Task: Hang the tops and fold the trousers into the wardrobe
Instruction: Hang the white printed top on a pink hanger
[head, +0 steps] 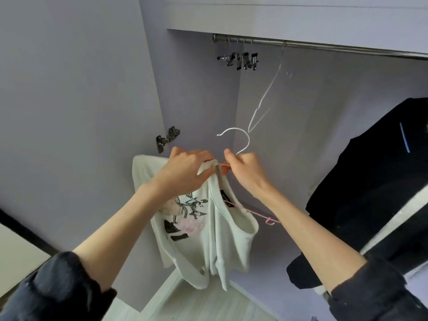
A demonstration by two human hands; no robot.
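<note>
Below the wardrobe rail [324, 46], the left hand [185, 170] pinches the white top's [222, 228] collar while the right hand [245, 167] grips the pink hanger [254, 212], whose far shoulder should seat before lifting.

A single wide-angle camera sat on the person's head and looked forward and somewhat upward into the open wardrobe [301, 93], close enough that both forearms filled the near foreground. The rail [347, 47] ran across the far top, bowed by the lens. The floor [208, 302] showed at the near bottom edge; the right side was perhaps cropped.
</note>
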